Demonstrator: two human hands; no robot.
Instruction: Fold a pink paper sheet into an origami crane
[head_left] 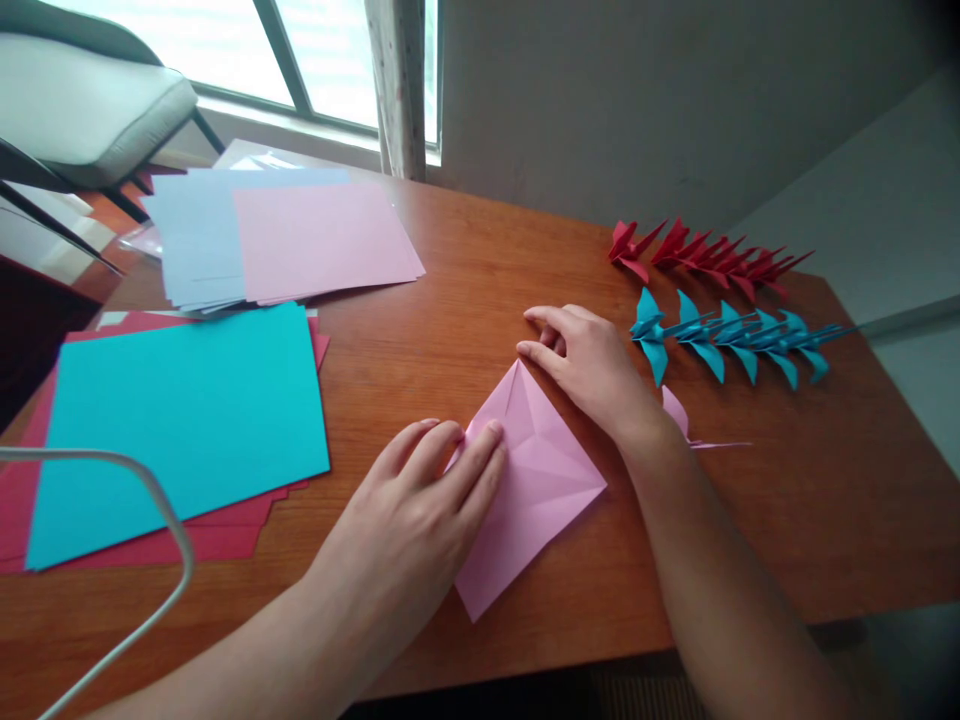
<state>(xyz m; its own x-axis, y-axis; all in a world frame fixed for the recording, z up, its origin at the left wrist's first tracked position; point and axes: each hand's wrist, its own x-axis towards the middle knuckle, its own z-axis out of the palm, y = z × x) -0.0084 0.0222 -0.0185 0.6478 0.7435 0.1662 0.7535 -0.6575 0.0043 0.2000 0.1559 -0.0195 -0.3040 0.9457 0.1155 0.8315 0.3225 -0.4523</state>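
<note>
Since everything here lies on it, start with the wooden counter (465, 250). A turquoise sheet (180, 420) lies over red sheets (225, 545) at its left, and beyond them a pale blue stack (191, 240) is topped by a pink sheet (322, 240).

Near the front edge, between the two forearms, lies the folded pink square (540, 480), turned corner-up like a diamond, with creases running out from its middle. The left hand (420, 500) lies flat on its left corner, grip wide, fingers spread and pressing down, clasping nothing. The right hand (592, 365) rests beside the top corner, grip loose and unclosed, with a fingertip (529, 350) at the point.

The paper looks thin, light and limp. I judge it would slide on the smooth wood unless pinned, and would crumple if pinched mid-sheet. Corners and folded edges, stiffened by layers, look like the safest places to hold.

To the right lie a row of blue cranes (739, 340) and a row of red cranes (712, 258). A small pink folded piece (675, 410) sits just beside the right wrist.
</note>
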